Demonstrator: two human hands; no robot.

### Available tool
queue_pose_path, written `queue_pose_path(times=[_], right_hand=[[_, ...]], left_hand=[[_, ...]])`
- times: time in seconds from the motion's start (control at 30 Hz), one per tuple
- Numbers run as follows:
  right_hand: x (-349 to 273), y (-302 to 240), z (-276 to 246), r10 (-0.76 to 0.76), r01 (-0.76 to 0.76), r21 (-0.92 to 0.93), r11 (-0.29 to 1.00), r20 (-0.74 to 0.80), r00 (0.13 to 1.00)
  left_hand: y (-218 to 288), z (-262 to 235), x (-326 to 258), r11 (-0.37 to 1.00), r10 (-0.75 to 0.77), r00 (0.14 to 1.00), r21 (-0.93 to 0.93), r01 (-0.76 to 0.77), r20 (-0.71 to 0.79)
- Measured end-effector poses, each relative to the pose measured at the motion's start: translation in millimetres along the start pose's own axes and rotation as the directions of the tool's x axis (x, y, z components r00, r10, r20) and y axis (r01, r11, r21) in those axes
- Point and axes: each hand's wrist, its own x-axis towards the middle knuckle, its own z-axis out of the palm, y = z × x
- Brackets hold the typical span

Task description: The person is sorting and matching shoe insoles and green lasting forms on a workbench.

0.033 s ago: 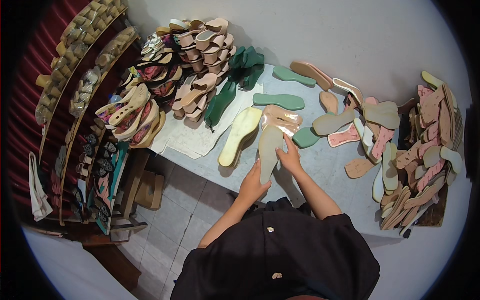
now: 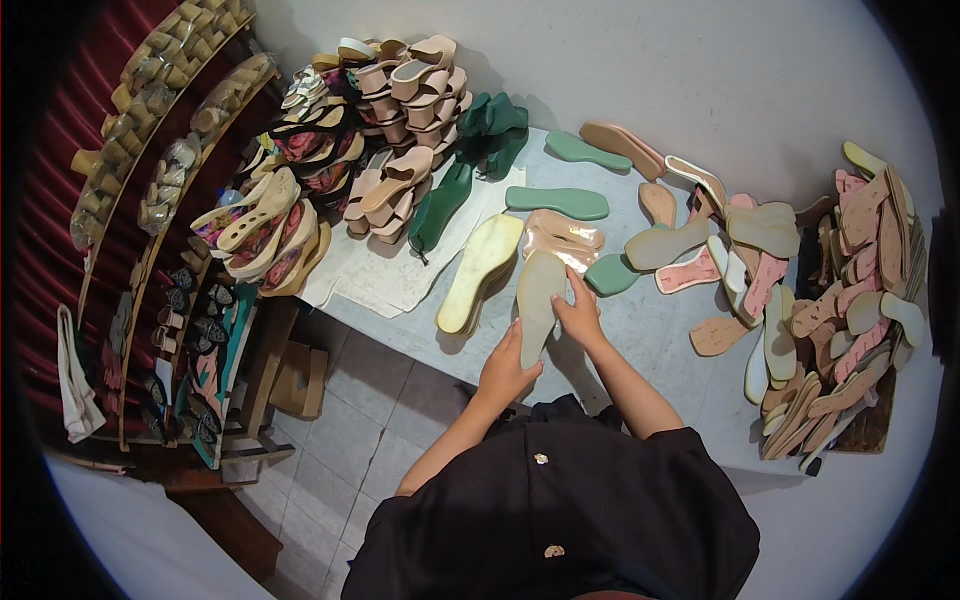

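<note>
**Both hands gripping one pale insole at the table edge**

Gripping is being done by both hands on a single pale grey insole (image 2: 538,300): the left hand (image 2: 508,370) is cupping its heel end from below, while the right hand (image 2: 580,315) is pressing fingers along its right edge. The insole is lying flat on the grey table (image 2: 640,330), near the front edge, just beside a cream sole (image 2: 480,272) on its left and touching a glossy pink insole (image 2: 562,235) above it.

Progress, as judged: one piece is being handled and much is remaining. Green soles (image 2: 557,202) are lying singly further back, and a large loose heap of pink and beige soles (image 2: 840,300) is sitting at the right end of the table, unsorted in appearance. Finished sandals (image 2: 395,130) are standing stacked at the back left, beside racks of heels (image 2: 150,120) along the red curtain; how many belong to this batch cannot be told.

Comparison with the earlier frame: it is carrying the same time stamp and is showing the identical arrangement, with hands, insole and piles all sitting in the same places. No difference is being detected
</note>
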Motion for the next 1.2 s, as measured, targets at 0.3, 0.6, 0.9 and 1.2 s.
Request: queue_pose_path(times=[0.3,0.6,0.9,1.2], right_hand=[[5.3,7.5,-1.2,-0.024,0.021,-0.05,0.999,-0.051,0.998],[89.7,47.6,-106.8,-0.113,0.051,-0.735,0.676,-0.034,0.993],[118.6,49.0,-147.8,-0.181,0.128,-0.875,0.467,0.047,0.982],[76.0,-114.9,-199.1,-0.401,0.164,-0.69,0.705,-0.197,0.895]], left_hand=[[7.9,-7.9,5.4,0.99,0.037,0.999,0.134,-0.038,0.012],[13.9,-1.8,32.0,0.896,0.217,0.954,0.346,-0.279,0.206],[16.6,0.1,37.1,0.903,0.148,0.956,0.359,-0.235,0.254],[21.1,-19.7,45.8,0.995,0.015,0.959,0.095,-0.044,0.283]])
